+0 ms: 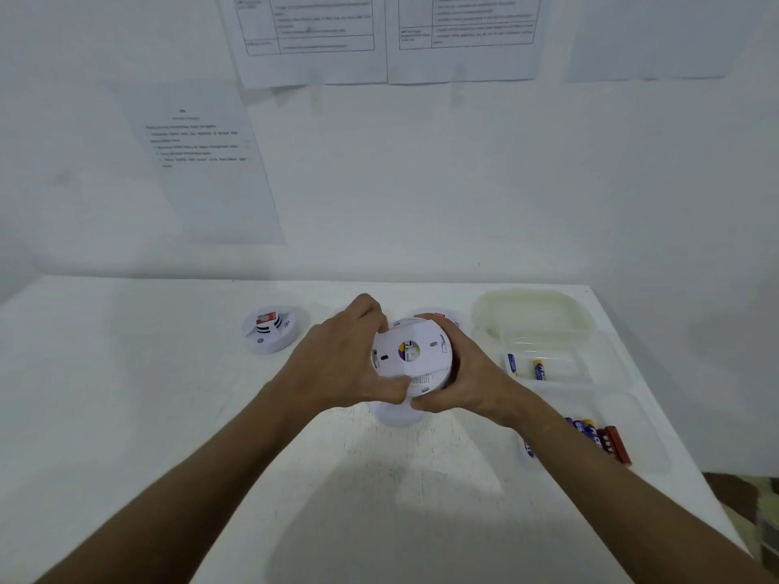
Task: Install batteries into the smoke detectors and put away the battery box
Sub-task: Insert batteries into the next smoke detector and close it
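Note:
Both hands hold a round white smoke detector [415, 358] above the middle of the white table [168, 415], its back plate facing me. My left hand [341, 364] grips its left rim, thumb at the lower edge. My right hand [459, 381] grips the right rim from below and beside. A second detector [274, 328] lies on the table to the left, with a red and black label on top. A third detector [447, 316] is mostly hidden behind my right hand. The clear battery box [548, 364] at the right holds two blue and yellow batteries [539, 368].
The box's translucent lid [531, 311] lies behind the box. Several loose batteries [598, 436], blue, yellow and red, lie in a clear tray by my right forearm. Printed sheets [202, 162] hang on the white wall behind the table. The table's right edge runs diagonally near the tray.

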`<state>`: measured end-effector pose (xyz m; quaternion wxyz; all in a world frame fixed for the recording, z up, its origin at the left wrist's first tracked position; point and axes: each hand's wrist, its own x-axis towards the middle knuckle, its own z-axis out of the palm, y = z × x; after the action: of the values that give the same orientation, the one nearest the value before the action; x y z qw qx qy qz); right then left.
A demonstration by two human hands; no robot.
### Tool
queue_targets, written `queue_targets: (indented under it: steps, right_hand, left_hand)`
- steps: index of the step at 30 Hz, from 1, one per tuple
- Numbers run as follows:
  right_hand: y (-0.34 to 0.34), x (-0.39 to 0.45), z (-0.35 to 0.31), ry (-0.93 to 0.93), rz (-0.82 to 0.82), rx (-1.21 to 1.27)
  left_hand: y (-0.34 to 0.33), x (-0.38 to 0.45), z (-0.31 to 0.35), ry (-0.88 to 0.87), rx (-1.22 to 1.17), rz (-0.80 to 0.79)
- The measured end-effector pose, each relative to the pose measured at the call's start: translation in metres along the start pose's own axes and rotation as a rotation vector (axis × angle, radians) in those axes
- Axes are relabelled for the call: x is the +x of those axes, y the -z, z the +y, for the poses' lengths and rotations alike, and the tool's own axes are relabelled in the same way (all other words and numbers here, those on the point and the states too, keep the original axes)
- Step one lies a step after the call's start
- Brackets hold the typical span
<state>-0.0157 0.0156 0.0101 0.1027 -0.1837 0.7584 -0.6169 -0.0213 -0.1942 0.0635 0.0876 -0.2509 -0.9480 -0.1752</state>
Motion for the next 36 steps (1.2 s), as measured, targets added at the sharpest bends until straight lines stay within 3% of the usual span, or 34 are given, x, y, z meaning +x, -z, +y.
queue_targets:
  steps: [6,9,12,16,25,36]
  right_hand:
    - [-0.003,0.003,-0.001,-0.038,-0.047,0.022]
    - [-0.004,0.001,0.003,-0.037,-0.015,0.036]
    - [-0.031,0.011,0.0,-0.046,-0.103,0.051]
    - [-0.021,0.009,0.002,-0.049,-0.057,0.088]
    - [-0.034,0.01,0.007,-0.04,-0.129,0.109]
    - [-0.036,0.009,0.002,-0.042,-0.146,0.026]
  left_hand:
    - [0.01,-0.006,-0.012,0.008,0.036,0.105]
    - [0.008,-0.017,-0.035,0.123,-0.122,0.172]
    - [0.005,-0.065,-0.075,0.287,-0.157,0.245]
    - [-0.01,-0.078,-0.086,0.365,-0.187,0.159]
    - [-0.053,-0.118,-0.107,0.42,-0.086,-0.112]
    - [-0.055,-0.124,-0.111,0.385,-0.154,-0.126]
